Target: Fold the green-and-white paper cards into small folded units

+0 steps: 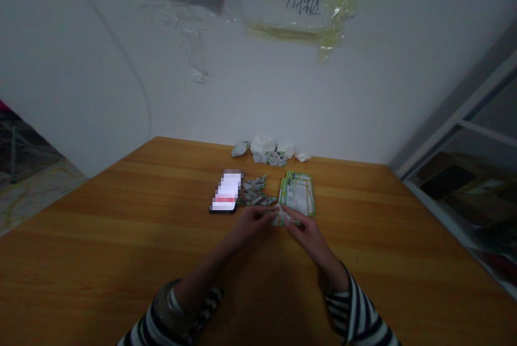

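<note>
Hands: left hand (252, 222) and right hand (306, 233) closed, I think, pinching a small folded printed paper (286, 219) above the wooden table (121, 238), beside the leaflet stack (297, 193); dim view. Even fingertip pressure suits thin paper.

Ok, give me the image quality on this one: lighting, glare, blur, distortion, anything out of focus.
Head view: dim, flat lighting, warm on the wooden table; glare streaks on the tape; wide-angle distortion bends the table edges and enlarges the striped sleeve; the phone is pixelated over; the left hand and right hand look slightly soft.
</note>
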The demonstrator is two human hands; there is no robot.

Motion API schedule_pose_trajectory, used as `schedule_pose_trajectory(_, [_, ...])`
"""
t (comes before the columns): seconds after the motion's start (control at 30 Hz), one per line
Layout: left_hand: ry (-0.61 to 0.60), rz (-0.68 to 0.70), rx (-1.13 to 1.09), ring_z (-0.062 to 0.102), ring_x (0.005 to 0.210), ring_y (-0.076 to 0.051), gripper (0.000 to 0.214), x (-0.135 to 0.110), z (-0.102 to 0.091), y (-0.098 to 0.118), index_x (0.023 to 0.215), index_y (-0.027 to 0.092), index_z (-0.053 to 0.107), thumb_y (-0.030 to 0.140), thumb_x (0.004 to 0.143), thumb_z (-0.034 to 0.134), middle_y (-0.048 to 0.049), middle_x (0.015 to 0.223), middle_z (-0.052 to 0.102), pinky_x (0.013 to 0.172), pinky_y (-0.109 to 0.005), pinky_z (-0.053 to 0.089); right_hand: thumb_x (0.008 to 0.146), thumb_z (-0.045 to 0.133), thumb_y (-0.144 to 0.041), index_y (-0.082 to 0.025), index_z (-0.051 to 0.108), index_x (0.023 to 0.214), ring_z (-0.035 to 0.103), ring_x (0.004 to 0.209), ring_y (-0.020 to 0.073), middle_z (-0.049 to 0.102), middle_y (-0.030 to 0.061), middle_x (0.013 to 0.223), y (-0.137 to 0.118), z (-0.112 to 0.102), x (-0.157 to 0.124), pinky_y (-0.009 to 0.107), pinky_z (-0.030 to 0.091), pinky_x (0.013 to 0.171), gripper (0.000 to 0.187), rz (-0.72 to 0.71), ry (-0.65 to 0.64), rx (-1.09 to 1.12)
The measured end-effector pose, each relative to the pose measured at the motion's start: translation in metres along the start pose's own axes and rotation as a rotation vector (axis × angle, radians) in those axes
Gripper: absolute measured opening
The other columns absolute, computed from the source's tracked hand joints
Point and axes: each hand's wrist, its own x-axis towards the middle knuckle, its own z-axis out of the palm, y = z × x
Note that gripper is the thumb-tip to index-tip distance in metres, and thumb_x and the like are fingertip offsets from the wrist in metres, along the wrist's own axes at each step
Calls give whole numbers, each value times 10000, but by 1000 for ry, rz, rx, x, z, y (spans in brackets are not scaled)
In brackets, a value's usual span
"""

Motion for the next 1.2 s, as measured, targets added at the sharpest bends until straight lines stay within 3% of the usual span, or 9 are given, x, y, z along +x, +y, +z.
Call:
schedule_pose_trajectory(0.13, [48, 11, 17, 673, 753, -240, 334, 1, 3, -4, 908, 153, 770, 419, 846, 578, -48, 831, 772, 719, -318, 488, 751, 722, -407, -228, 671, 1149, 581, 1163, 273, 661, 67, 1212, 3, 5, -1, 520, 344, 1063, 440, 18, 55, 26])
schedule_pose_trajectory(0.3, [146, 8, 26, 650, 727, -220, 323, 2, 8, -10, 935, 164, 765, 421, 809, 617, -27, 804, 759, 642, -271, 473, 765, 704, -414, -216, 724, 1052, 641, 1060, 294, 722, 81, 1092, 5, 10, 0, 511, 425, 984, 349, 50, 146, 108])
schedule_pose_trajectory(0.5, [156, 29, 17, 600, 664, -172, 348, 2, 14, -18, 901, 143, 750, 444, 806, 603, -13, 739, 709, 588, -240, 454, 772, 688, -403, -202, 764, 927, 689, 922, 280, 767, 61, 933, 11, 12, 1, 450, 496, 873, 264, 76, 251, 84])
schedule_pose_trajectory(0.7, [207, 40, -16, 605, 646, -158, 359, 2, 16, -23, 1062, 150, 637, 418, 828, 587, -55, 883, 699, 574, -247, 468, 772, 674, -388, -194, 764, 884, 690, 876, 267, 765, 77, 917, 12, 18, -1, 412, 510, 825, 241, 66, 325, 5])
schedule_pose_trajectory(0.8, [236, 54, -5, 616, 685, -169, 334, 3, 14, -20, 1058, 166, 623, 415, 843, 567, -60, 898, 687, 592, -253, 477, 772, 672, -401, -196, 759, 900, 685, 898, 266, 760, 79, 940, 12, 19, -2, 412, 512, 831, 256, 62, 290, 38])
schedule_pose_trajectory(1.0, [36, 21, -57, 531, 564, -125, 545, -2, 6, -6, 1238, 192, 523, 372, 752, 693, 20, 699, 615, 528, -219, 442, 750, 702, -405, -215, 760, 913, 689, 911, 266, 764, 69, 949, 14, 7, 1, 441, 510, 857, 257, 99, 245, 137])
schedule_pose_trajectory(1.1, [-26, 3, -94, 537, 618, -127, 507, -5, 4, -1, 1239, 208, 540, 383, 778, 660, -14, 863, 633, 564, -238, 473, 732, 717, -432, -218, 759, 929, 689, 928, 277, 758, 78, 981, 14, -2, 2, 464, 505, 875, 294, 110, 173, 167])
schedule_pose_trajectory(1.2, [14, 14, -100, 579, 793, -170, 433, -6, 4, -2, 1219, 209, 562, 406, 833, 581, -58, 1078, 620, 663, -268, 501, 740, 712, -445, -222, 754, 950, 688, 940, 278, 750, 83, 1013, 12, -5, 3, 472, 499, 885, 309, 98, 149, 158])
